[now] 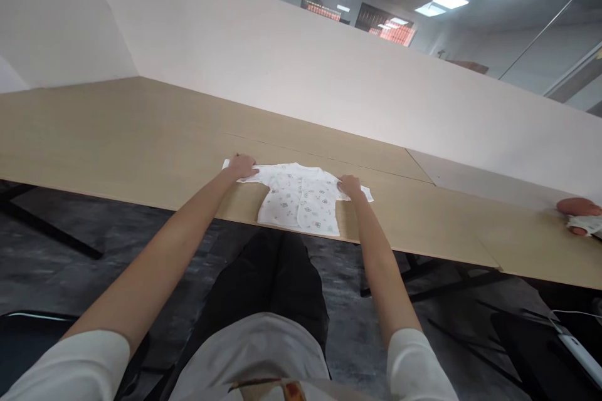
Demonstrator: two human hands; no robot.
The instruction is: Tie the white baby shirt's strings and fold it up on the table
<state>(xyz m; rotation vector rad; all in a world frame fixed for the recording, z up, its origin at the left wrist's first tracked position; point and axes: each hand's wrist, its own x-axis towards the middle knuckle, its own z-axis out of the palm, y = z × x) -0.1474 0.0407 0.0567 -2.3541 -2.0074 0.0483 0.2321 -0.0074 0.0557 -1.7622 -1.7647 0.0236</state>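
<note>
A small white baby shirt with a scattered print lies spread out on the wooden table, its hem along the front edge. My left hand grips the left-hand sleeve, thumb pointing inward and the cuff showing past the fingers. On the other side, my right hand is closed on the right-hand sleeve, whose end sticks out beyond it. Both arms reach forward, and my fingers partly cover the sleeves. The shirt's front opening runs down its middle.
The long table runs along a low white wall with glass above it. At the far right lies a doll with white cloth on it. Black chairs stand below at both sides, and black table legs show underneath.
</note>
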